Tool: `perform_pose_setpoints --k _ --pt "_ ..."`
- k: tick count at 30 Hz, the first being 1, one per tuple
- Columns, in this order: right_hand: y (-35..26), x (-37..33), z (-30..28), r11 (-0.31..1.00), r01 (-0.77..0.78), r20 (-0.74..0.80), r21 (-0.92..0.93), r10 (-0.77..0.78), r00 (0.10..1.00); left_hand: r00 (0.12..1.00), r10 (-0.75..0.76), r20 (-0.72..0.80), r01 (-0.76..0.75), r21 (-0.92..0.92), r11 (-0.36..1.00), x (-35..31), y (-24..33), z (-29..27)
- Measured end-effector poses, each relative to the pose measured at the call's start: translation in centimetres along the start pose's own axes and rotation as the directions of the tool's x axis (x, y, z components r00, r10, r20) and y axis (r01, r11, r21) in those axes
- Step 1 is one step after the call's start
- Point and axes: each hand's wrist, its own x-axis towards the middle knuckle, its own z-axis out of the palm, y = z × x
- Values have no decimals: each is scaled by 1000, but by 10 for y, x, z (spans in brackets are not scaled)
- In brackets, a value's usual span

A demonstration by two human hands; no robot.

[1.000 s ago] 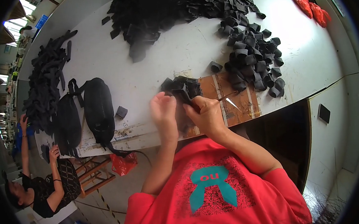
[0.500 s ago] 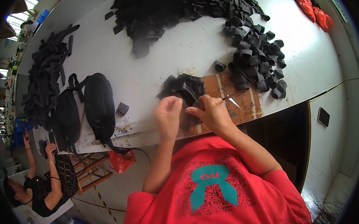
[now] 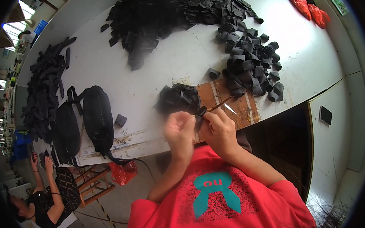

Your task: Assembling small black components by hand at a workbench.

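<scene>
My left hand (image 3: 181, 131) is closed, fingertips pinched on a small black fabric piece (image 3: 198, 122) at the table's near edge. Opposite it, my right hand (image 3: 219, 130) is also closed, thumb and fingers at the same piece. A slim, dark, pointed tool (image 3: 221, 104) sticks out of my right hand toward the far right; its exact kind is not clear. Just beyond my hands lies a small heap of black fabric loops (image 3: 177, 98). It borders a brown board (image 3: 208, 95) with light stripes, on which a shiny white sliver (image 3: 231, 109) lies.
More black loops (image 3: 252, 61) are piled at the right, and flat black pieces (image 3: 155, 15) at the back. Black strips (image 3: 43, 89) and two black pouches (image 3: 97, 117) lie left. Red bags (image 3: 310, 10) sit far right. A person (image 3: 43, 197) works at the lower left.
Both hands have come nearer my body and closer together around the fabric piece. The slim tool has moved left with my right hand. The whole view has shifted slightly.
</scene>
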Motion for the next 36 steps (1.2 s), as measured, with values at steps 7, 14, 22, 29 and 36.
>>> perform_pose_setpoints --k 7,14,22,29,36 --pt "7 -2 -44 -91 -737 686 670 457 567 850 -261 458 385 -201 901 -7 14 0" --pt "1 34 -81 480 -672 615 564 299 730 931 -100 350 167 -167 972 -3 24 29" --pt "36 71 -67 301 -715 738 630 52 672 671 -295 681 642 -334 690 22 32 36" --pt "25 63 -71 781 -328 342 531 157 927 753 352 555 -465 70 883 21 51 54" --pt "6 53 -77 945 185 -29 271 -184 983 583 543 605 -710 53 702 23 47 52"
